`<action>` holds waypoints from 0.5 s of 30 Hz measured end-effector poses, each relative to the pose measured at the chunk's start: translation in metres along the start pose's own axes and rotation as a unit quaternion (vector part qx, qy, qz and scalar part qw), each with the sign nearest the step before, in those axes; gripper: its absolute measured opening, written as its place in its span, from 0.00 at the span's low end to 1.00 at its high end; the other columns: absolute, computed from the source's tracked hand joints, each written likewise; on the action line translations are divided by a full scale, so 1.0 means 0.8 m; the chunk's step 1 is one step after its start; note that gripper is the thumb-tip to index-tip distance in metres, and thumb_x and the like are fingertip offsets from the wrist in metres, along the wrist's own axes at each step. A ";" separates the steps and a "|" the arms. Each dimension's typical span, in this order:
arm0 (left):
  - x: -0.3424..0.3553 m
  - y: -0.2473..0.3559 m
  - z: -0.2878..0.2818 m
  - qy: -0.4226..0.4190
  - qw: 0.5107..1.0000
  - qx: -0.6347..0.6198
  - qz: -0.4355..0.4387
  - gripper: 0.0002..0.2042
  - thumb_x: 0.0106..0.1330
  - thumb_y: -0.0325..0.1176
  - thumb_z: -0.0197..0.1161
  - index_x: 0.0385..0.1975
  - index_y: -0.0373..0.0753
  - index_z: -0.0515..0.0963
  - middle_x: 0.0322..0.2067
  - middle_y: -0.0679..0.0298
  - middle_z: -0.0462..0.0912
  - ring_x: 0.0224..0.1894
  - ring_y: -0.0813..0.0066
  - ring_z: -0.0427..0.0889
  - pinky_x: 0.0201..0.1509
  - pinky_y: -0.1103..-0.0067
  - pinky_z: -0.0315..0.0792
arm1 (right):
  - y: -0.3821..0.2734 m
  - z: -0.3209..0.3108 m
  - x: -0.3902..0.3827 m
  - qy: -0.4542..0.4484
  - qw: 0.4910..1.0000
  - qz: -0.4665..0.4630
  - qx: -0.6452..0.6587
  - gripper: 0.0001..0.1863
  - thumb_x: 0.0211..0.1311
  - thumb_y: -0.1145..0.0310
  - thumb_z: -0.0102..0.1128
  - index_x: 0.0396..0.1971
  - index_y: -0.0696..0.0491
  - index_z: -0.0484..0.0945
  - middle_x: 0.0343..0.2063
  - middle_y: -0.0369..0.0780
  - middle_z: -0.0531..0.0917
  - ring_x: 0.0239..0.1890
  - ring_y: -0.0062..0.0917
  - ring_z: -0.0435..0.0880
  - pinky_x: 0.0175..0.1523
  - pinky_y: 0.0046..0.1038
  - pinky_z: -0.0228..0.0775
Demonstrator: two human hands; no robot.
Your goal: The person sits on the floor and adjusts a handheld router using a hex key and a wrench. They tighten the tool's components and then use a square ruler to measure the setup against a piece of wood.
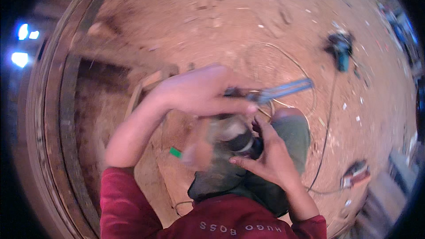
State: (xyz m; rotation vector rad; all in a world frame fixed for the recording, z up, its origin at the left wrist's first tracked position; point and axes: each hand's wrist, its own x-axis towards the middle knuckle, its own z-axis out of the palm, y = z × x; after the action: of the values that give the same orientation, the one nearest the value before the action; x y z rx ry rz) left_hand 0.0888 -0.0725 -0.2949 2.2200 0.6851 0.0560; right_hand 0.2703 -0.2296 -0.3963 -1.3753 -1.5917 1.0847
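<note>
My left hand (208,92) reaches across from the left, blurred by motion, its fingers closed on a tool with two long blue handles (287,90) that looks like pliers. The handles point right, and the tool's head is mostly hidden by the fingers. Just below, my right hand (272,157) curls around a dark cylindrical object (241,142) with a pale, metallic-looking end. That object lies over my lap, and smear hides its exact kind. Both hands are close together, the left slightly farther out than the right.
Long wooden beams (66,106) run along the left. A small green piece (175,152) lies left of my leg. On the dirt floor are a teal power tool (342,57) with a dark cord (328,124), a looped cable (290,57), and a reddish tool (357,175) at lower right.
</note>
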 end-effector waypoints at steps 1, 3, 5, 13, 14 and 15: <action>-0.017 -0.016 -0.001 0.070 0.997 0.010 0.012 0.19 0.69 0.37 0.61 0.56 0.36 0.77 0.46 0.54 0.84 0.48 0.66 0.83 0.52 0.72 0.74 | 0.006 0.021 0.007 0.014 1.000 0.005 -0.012 0.46 0.42 0.58 0.80 0.61 0.60 0.65 0.49 0.53 0.79 0.52 0.44 0.80 0.55 0.39 0.72; -0.061 -0.070 0.017 0.298 0.953 -0.004 0.047 0.14 0.71 0.32 0.56 0.52 0.34 0.80 0.45 0.56 0.85 0.45 0.70 0.83 0.52 0.75 0.75 | 0.031 0.064 0.009 0.047 0.997 0.030 -0.046 0.48 0.40 0.59 0.81 0.60 0.61 0.64 0.48 0.54 0.79 0.51 0.44 0.81 0.55 0.39 0.73; -0.122 -0.136 0.065 0.562 0.822 -0.077 -0.060 0.11 0.69 0.30 0.59 0.45 0.33 0.81 0.40 0.58 0.85 0.41 0.73 0.84 0.46 0.77 0.75 | 0.025 0.067 0.023 0.037 0.998 0.040 -0.038 0.42 0.39 0.63 0.81 0.55 0.62 0.68 0.44 0.49 0.81 0.46 0.37 0.83 0.53 0.35 0.74; -0.267 -0.323 0.508 0.325 0.839 0.019 -0.436 0.13 0.65 0.38 0.63 0.34 0.32 0.76 0.30 0.51 0.80 0.34 0.54 0.79 0.42 0.61 0.72 | 0.035 0.003 0.042 0.186 0.944 0.121 0.242 0.32 0.47 0.72 0.76 0.53 0.60 0.70 0.41 0.42 0.82 0.43 0.25 0.82 0.52 0.31 0.75; -0.263 -0.327 0.524 0.300 0.848 0.015 -0.436 0.13 0.65 0.38 0.63 0.34 0.32 0.76 0.30 0.51 0.80 0.34 0.54 0.79 0.42 0.61 0.72 | 0.040 -0.012 0.047 0.218 0.926 0.136 0.278 0.30 0.49 0.71 0.75 0.52 0.59 0.71 0.41 0.41 0.82 0.42 0.26 0.82 0.51 0.30 0.75; -0.269 -0.330 0.532 0.287 0.850 0.015 -0.442 0.13 0.65 0.38 0.63 0.34 0.32 0.76 0.30 0.51 0.80 0.34 0.54 0.78 0.42 0.61 0.72 | 0.039 -0.021 0.055 0.239 0.917 0.120 0.297 0.29 0.51 0.71 0.74 0.52 0.59 0.71 0.41 0.42 0.82 0.42 0.27 0.83 0.50 0.29 0.76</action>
State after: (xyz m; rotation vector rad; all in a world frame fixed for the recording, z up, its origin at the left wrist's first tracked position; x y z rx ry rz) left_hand -0.1077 -0.3277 -0.7348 1.6944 1.9853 0.2443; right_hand 0.2909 -0.1823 -0.4187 -1.2890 -0.6702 1.1355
